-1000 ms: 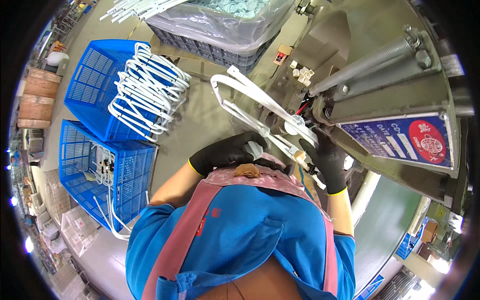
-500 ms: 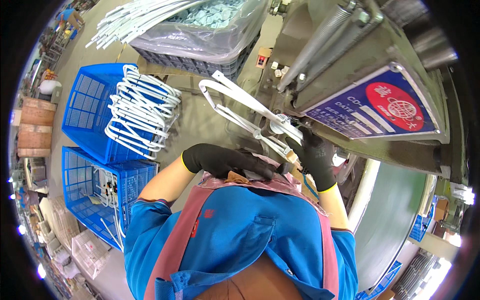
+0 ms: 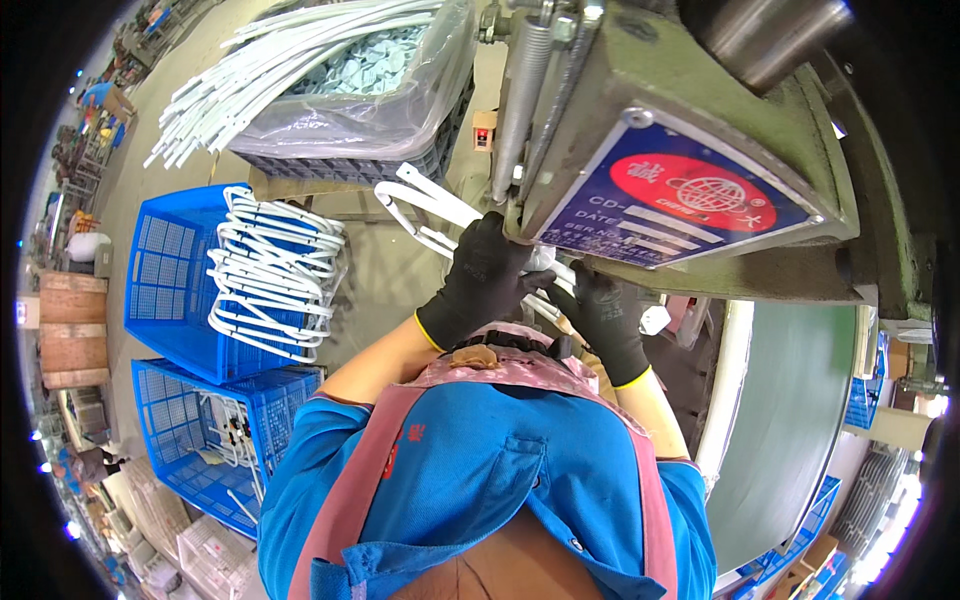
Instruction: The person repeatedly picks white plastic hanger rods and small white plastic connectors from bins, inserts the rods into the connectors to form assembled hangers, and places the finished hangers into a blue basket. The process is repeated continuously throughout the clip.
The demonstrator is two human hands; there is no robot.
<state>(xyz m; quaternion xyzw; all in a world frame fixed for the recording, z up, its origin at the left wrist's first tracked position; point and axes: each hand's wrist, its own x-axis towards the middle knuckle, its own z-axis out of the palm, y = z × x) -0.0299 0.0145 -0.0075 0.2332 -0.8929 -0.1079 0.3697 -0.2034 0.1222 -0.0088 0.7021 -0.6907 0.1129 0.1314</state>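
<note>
While the green-grey machine (image 3: 690, 180) overhangs the work, a plastic-lined crate (image 3: 345, 172) stands to its left, piled with long white tubes (image 3: 290, 75), and farther left of it sit two blue baskets (image 3: 160, 280), one bearing stacked bent frames (image 3: 275, 275), perhaps kept there for easy reach. Just under the machine's lower left edge lies a single white tube frame (image 3: 440, 200). The right hand (image 3: 608, 315), black-gloved, is closed around the tubing below the machine, seemingly to steady it; the left hand (image 3: 485, 275), gloved alike, curls against the frame at that edge, though whether it grips I cannot tell. The frame looks smooth and pale, its rounded bend pointing away leftward from the machine, with small dark marks along it.
</note>
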